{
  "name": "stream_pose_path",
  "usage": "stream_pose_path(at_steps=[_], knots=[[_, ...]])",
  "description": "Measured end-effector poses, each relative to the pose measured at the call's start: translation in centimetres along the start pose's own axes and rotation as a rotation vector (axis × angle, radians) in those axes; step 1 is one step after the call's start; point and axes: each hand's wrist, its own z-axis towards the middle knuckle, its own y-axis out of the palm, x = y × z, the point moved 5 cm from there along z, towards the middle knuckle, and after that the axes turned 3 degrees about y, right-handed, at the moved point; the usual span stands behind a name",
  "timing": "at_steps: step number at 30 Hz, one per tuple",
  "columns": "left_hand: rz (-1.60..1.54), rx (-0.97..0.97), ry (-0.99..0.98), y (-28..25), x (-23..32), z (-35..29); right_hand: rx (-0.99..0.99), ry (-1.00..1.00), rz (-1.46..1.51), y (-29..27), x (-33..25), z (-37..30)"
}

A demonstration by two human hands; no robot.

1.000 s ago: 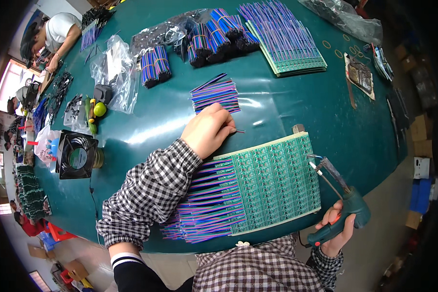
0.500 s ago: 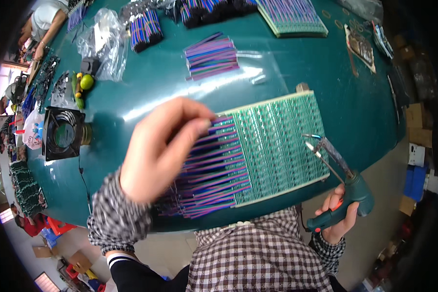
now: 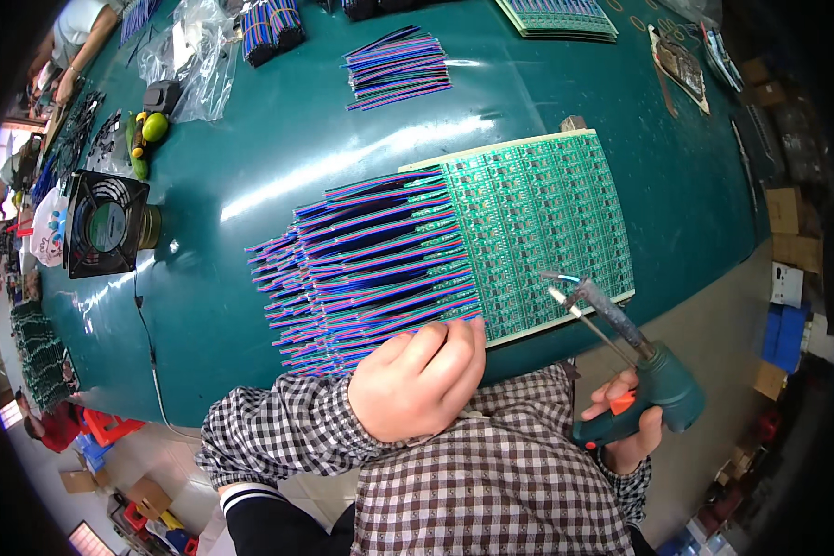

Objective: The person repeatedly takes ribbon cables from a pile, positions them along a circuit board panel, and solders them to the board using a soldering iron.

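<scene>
A panel of green circuit boards point(image 3: 537, 213) lies on the table before me, with a row of multicoloured ribbon wires point(image 3: 371, 269) fanned out to the left from its left edge. My left hand point(image 3: 422, 375) is at the panel's near left corner, beside the nearest wires. Its fingers are curled and pinched together; whatever they hold is hidden. My right hand point(image 3: 628, 422) grips a green soldering gun point(image 3: 672, 389) by its handle, a finger at the orange trigger. The gun's tip and thin metal feed tube point left, over the right part of the panel.
Loose ribbon wires point(image 3: 398, 69) lie beyond the panel. Another stack of boards point(image 3: 565, 20) sits at the far right. On the left stand a black fan point(image 3: 107, 227), a clear plastic bag point(image 3: 195, 65) and a green round fruit point(image 3: 155, 127). A co-worker's arm point(image 3: 88, 51) shows far left.
My left hand has come down and right, from the wires' far end to the panel's near left corner. The soldering gun has shifted slightly left. The view has tilted, so the table appears higher.
</scene>
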Motion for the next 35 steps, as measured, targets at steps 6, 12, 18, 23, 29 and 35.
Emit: stream_pose_path(at_steps=[6,12,18,23,29,35], knots=[[-0.063,-0.004,0.006,0.0,-0.4,-0.2,0.004,0.076,-0.192,0.6,0.4,-2.1],[-0.136,-0.019,0.021,0.0,-1.2,-0.2,0.079,0.122,-0.300,0.5,0.2,-2.5],[-0.165,-0.015,0.006,0.2,-1.3,-0.5,0.109,0.140,-0.316,0.0,0.5,-3.0],[-0.184,-0.011,0.000,0.2,-1.3,-0.6,0.075,0.107,-0.348,1.5,-0.1,-2.3],[-0.207,0.001,-0.025,0.1,-1.2,-0.5,0.064,0.085,-0.379,2.0,-0.5,-2.0],[-0.239,0.002,-0.047,-0.2,-1.3,-0.3,0.034,0.044,-0.404,1.9,-0.5,-1.9]])
